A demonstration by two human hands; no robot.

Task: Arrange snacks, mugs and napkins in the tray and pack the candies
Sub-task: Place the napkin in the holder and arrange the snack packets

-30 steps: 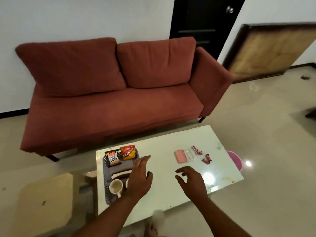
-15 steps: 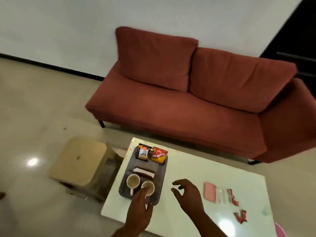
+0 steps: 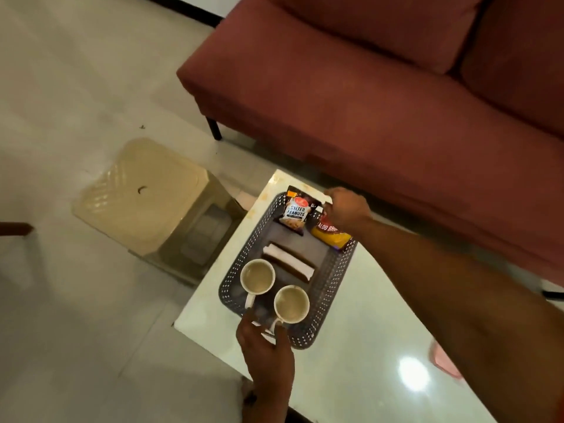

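Flanking the tray (image 3: 331, 277), both hands: left (image 3: 265, 346) near end, right (image 3: 348, 209) far end

Dim warm light, lamp glare on table (image 3: 381, 306), wide-angle bending.

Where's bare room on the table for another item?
Free: the white tabletop right of the tray, below the right forearm. A thin strip lies left of the tray. Crowded: inside the tray, with two mugs, napkins and snack packs.

Both hands (image 3: 346, 209) on tray (image 3: 328, 288) ends — mugs (image 3: 258, 276) inside
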